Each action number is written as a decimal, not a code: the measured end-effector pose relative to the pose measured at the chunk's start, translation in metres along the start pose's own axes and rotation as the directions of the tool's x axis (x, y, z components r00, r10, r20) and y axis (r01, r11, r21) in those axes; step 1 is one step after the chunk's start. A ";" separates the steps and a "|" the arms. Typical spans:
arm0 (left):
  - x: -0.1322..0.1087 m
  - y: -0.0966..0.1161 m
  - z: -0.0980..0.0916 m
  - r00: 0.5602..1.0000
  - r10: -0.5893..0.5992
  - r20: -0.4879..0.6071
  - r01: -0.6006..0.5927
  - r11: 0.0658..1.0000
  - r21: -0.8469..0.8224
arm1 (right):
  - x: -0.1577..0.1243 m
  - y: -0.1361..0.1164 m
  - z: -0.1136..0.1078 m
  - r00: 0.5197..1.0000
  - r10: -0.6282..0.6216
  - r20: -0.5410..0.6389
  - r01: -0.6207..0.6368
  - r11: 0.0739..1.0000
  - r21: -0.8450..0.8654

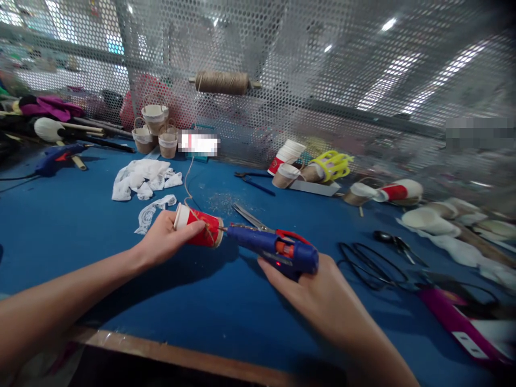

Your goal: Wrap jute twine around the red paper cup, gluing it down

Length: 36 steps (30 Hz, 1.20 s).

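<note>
In our left hand we have a red and white paper cup, clamped between thumb and fingers and held on its side over the blue table, near the middle of the view. Our right hand is wrapped around a blue glue gun with a small red light glowing on its body. Its nozzle points at the cup's right-hand end — whether the tip actually touches there, we cannot tell. A length of twine runs from the cup towards the back of the table, and a spool of brown cord is mounted above, against the perforated metal screen. Scissors with red handles lie just behind the glue gun, partly hidden by it; beyond them we see blue-handled pliers. To the left of the cup lie a curled lace strip and a heap of white lace, with three small wrapped cups stacked behind. A second glue gun rests further left — and a black cable lies coiled on our right.
</note>
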State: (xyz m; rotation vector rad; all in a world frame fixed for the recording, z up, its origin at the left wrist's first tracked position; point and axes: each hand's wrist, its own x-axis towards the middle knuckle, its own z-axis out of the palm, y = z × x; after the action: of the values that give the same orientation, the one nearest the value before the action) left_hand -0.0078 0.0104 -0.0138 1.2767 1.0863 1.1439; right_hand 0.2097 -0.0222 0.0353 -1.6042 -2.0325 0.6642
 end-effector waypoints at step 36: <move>0.002 -0.006 -0.001 0.999 0.046 0.013 -0.045 0.998 -0.054 | 0.125 0.083 -0.009 0.893 0.359 -0.272 -0.409 0.899 -0.157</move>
State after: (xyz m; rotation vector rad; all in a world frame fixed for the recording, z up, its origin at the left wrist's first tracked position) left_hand -0.0081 0.0129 -0.0201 1.2716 1.0144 1.1887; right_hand 0.2517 0.1171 -0.0023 -2.1344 -1.6669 0.3685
